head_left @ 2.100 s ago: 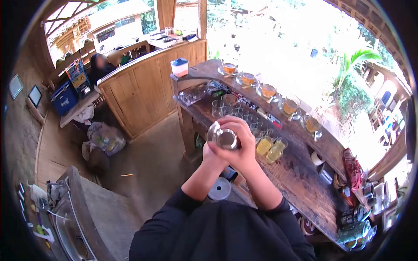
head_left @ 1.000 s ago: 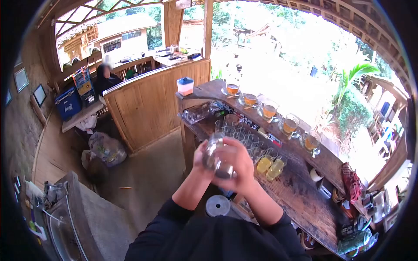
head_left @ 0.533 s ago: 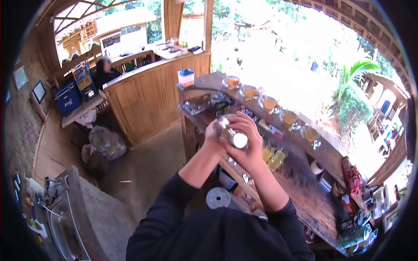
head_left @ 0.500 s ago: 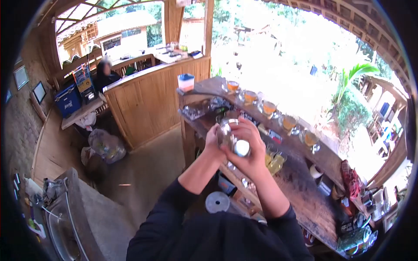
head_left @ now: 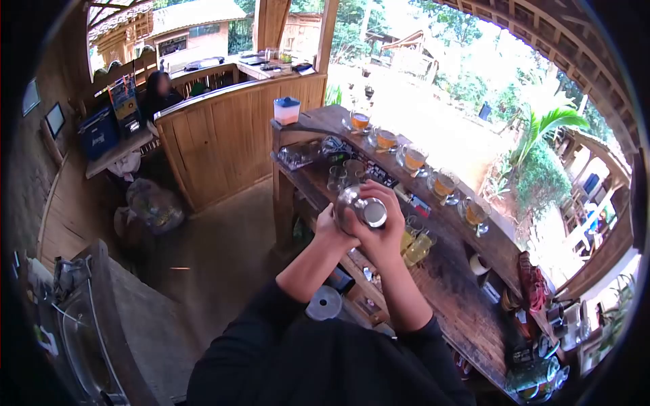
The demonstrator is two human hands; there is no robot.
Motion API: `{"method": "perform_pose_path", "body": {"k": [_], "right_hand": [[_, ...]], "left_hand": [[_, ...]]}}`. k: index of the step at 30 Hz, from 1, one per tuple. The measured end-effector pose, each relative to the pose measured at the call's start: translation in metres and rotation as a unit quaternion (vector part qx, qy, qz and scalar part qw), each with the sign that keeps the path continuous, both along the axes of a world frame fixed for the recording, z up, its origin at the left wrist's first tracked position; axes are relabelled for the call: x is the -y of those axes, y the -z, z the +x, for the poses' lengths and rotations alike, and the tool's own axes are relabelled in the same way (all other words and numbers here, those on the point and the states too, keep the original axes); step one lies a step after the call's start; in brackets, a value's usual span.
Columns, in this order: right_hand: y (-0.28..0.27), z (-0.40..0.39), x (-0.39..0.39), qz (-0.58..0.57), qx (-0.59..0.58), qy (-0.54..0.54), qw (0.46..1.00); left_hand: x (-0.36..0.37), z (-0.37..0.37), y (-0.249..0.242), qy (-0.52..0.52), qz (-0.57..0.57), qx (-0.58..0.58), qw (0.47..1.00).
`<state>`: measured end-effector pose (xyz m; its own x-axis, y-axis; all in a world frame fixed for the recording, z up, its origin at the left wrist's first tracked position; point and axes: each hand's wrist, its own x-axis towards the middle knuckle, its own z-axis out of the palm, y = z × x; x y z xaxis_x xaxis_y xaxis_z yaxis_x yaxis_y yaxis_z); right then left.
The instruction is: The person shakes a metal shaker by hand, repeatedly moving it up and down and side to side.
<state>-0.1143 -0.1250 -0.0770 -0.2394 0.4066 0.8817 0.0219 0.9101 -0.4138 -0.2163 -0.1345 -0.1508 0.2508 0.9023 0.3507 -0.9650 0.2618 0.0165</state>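
Observation:
A shiny metal cocktail shaker (head_left: 349, 199) is held between both my hands, tilted, with its round end facing up toward me. My left hand (head_left: 330, 229) is closed around its left and lower side. Wrapped over the top and right side is my right hand (head_left: 383, 227), its fingers curled across the metal. Just behind the shaker, empty-looking glasses (head_left: 336, 177) stand on the wooden counter. Right of my right wrist are glasses of yellow drink (head_left: 419, 249), partly hidden by my hand.
Several glass cups of amber drink (head_left: 414, 160) on saucers line the raised ledge (head_left: 497, 233). A blue-lidded container (head_left: 286, 110) stands at its far end. A person (head_left: 160, 91) is behind the bamboo partition (head_left: 237, 132). At lower left is a sink (head_left: 84, 338).
The view has shifted slightly, so the surroundings sit a little lower left or higher in places. Both hands still grip the shaker, which appears sharper and slightly turned.

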Motion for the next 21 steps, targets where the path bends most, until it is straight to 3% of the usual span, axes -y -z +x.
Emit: {"method": "perform_pose_path", "body": {"k": [2,3,4,5,6,8,10,12,15,17,19,21], "right_hand": [[-0.019,0.012,0.021,0.066,0.006,0.017,0.998],[-0.037,0.019,0.040,0.186,0.035,0.013,0.982],[-0.039,0.029,0.065,0.225,0.078,0.048,0.970],[-0.047,0.035,0.087,0.278,0.071,0.009,0.958],[-0.052,0.036,0.099,0.330,0.063,-0.030,0.941],[-0.047,0.024,0.094,0.351,0.024,-0.055,0.935],[-0.035,0.011,0.082,0.381,-0.048,-0.104,0.917],[-0.014,0.012,0.043,0.257,0.121,0.029,0.958],[-0.006,-0.018,0.017,0.027,0.011,0.050,0.998],[-0.019,-0.006,0.029,0.104,0.019,0.048,0.993],[-0.042,0.015,0.070,0.179,0.080,0.001,0.981],[-0.043,0.017,0.102,0.330,0.018,0.029,0.943]], "left_hand": [[-0.013,-0.005,-0.010,-0.050,-0.048,-0.034,0.997],[-0.001,-0.006,-0.025,0.031,0.077,0.027,0.996],[0.011,-0.005,-0.047,0.022,0.110,-0.042,0.993],[0.023,-0.003,-0.063,0.013,0.138,-0.112,0.984],[0.032,-0.002,-0.070,0.022,0.194,-0.089,0.977],[0.038,-0.004,-0.072,0.026,0.259,-0.075,0.963],[0.027,-0.009,-0.065,0.002,0.199,-0.074,0.977],[0.001,-0.012,-0.037,-0.023,0.026,-0.052,0.998],[-0.024,-0.007,-0.008,-0.065,-0.089,-0.019,0.994],[-0.025,-0.007,-0.010,-0.072,-0.047,-0.005,0.996],[0.032,-0.008,-0.062,-0.064,0.037,-0.074,0.994],[0.072,-0.005,-0.094,-0.052,0.123,-0.146,0.980]]}}
